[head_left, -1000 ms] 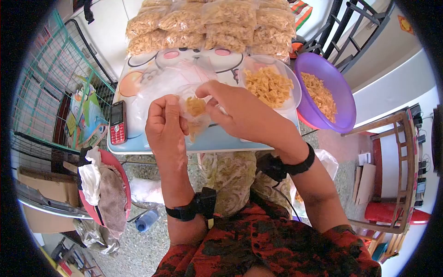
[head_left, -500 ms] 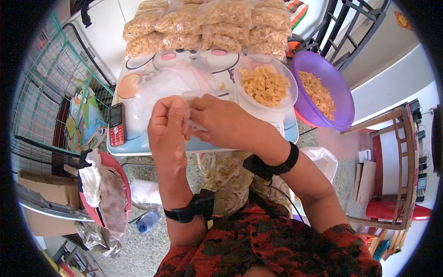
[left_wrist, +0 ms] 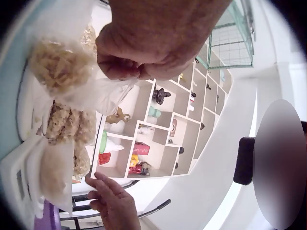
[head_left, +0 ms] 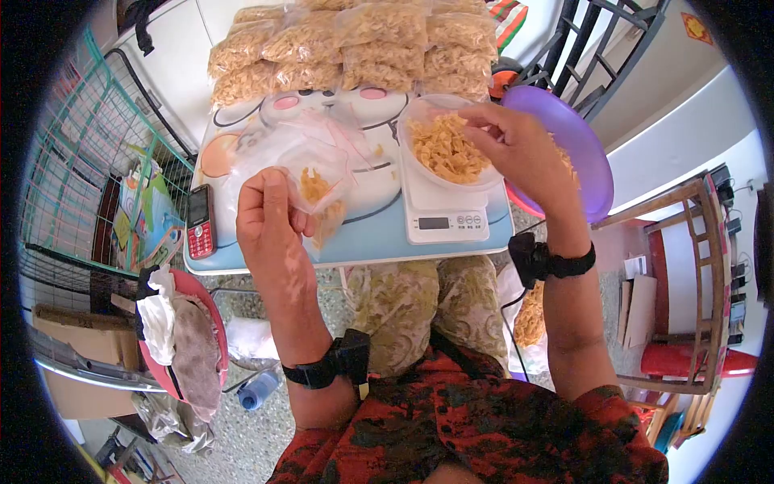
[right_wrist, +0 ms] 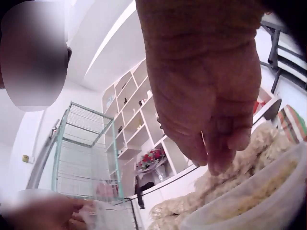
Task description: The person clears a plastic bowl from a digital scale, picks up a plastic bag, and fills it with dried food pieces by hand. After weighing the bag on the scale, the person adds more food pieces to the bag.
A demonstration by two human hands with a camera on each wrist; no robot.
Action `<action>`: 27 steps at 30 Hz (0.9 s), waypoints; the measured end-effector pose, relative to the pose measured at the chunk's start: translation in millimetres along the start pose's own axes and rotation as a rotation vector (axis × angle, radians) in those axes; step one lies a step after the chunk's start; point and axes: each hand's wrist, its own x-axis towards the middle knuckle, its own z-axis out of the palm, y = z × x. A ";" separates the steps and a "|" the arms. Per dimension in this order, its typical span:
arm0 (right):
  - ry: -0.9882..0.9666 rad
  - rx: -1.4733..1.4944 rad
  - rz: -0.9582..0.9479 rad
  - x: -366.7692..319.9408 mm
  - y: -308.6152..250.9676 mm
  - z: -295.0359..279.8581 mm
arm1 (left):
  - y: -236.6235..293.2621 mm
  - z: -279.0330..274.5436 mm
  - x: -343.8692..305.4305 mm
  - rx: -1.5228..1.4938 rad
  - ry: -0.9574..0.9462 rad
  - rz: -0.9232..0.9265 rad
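Observation:
My left hand (head_left: 272, 214) pinches the edge of a clear plastic bag (head_left: 329, 222) between thumb and fingers, over the table's front left. Some yellow, flake-like food pieces (left_wrist: 60, 67) sit in the bag, seen large in the left wrist view. Above the right rim of a clear plastic bowl (head_left: 405, 149) is my right hand (head_left: 520, 149), its fingers loosely bent and pointing down toward the bowl in the right wrist view. Yellow pieces (head_left: 443, 149) fill much of the bowl, which stands on a white kitchen scale (head_left: 447, 227).
Filled bags (head_left: 314, 48) are stacked at the table's back. Flat plastic bags (head_left: 266, 153) lie left of centre. A red phone (head_left: 201, 222) rests at the left edge. The purple basin (head_left: 592, 149) beside the table's right edge is partly hidden by my right arm.
My right hand has left the bag at my left hand and moved right, over the bowl. My left hand still holds the bag, slightly farther left; the scale's display has come into view.

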 end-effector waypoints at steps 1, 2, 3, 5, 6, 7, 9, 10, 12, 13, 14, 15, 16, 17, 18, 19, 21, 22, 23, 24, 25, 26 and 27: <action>-0.021 -0.040 0.039 -1.0 7.7 -2.3 | -0.1 1.1 -0.3 -0.015 0.000 0.008; -0.057 -0.084 0.048 -2.4 12.8 -4.5 | 0.7 2.9 -1.1 -0.029 -0.011 0.022; -0.093 -0.128 0.057 -3.9 17.2 -6.1 | 2.3 5.7 -2.5 -0.043 -0.022 0.037; -0.170 -0.150 0.076 -6.5 20.5 -5.4 | 1.4 11.7 -4.7 -0.062 -0.027 0.060; -0.210 -0.128 0.085 -7.1 19.8 -3.5 | 0.1 15.6 -5.2 -0.069 -0.022 0.069; -0.251 -0.107 0.094 -7.3 19.2 -1.4 | -0.9 18.6 -5.8 -0.076 -0.017 0.079; -0.206 -0.063 0.018 -7.1 20.6 6.1 | -5.0 20.8 -6.7 -0.060 -0.038 0.053; -0.184 -0.041 -0.021 -6.3 20.8 9.7 | -7.3 21.1 -6.8 -0.051 -0.048 0.041; -0.160 -0.065 -0.064 -0.3 21.1 14.4 | -11.1 21.6 -5.7 -0.048 -0.042 0.033; -0.148 -0.076 -0.084 3.7 21.9 16.6 | -12.2 21.9 -5.3 -0.046 -0.039 0.029; -0.167 -0.100 -0.108 7.8 23.8 19.4 | -12.6 22.3 -5.3 -0.042 -0.036 0.027; -0.185 -0.125 -0.131 12.5 27.1 22.9 | -13.0 23.1 -5.0 -0.038 -0.035 0.026; -0.202 -0.150 -0.154 16.7 30.9 26.4 | -13.3 23.9 -4.5 -0.036 -0.033 0.025; -0.228 -0.148 -0.167 20.3 35.3 30.9 | -13.6 24.3 -4.4 -0.031 -0.030 0.016; -0.254 -0.145 -0.181 23.5 39.5 36.5 | -13.9 24.2 -4.8 -0.026 -0.025 0.008; -0.281 -0.142 -0.195 26.1 43.3 42.2 | -14.0 23.8 -4.8 -0.020 -0.019 0.000; -0.325 -0.211 -0.193 30.1 45.5 51.0 | -14.4 23.2 -4.5 -0.019 -0.027 0.008; -0.347 -0.247 -0.190 31.1 47.0 54.3 | -14.8 22.9 -4.3 -0.018 -0.032 0.010; -0.330 -0.253 -0.192 31.6 44.9 55.5 | -15.2 22.5 -4.0 -0.025 -0.038 0.011; -0.313 -0.259 -0.193 31.9 42.9 56.4 | -15.7 22.0 -3.7 -0.032 -0.044 0.012; -0.296 -0.265 -0.194 32.3 41.0 56.2 | -16.1 21.5 -3.5 -0.040 -0.050 0.013; -0.287 -0.259 -0.176 32.9 40.2 54.6 | -15.8 21.4 -3.4 -0.036 -0.043 0.008; -0.278 -0.253 -0.159 33.6 40.0 51.7 | -15.0 21.7 -3.3 -0.033 -0.035 0.004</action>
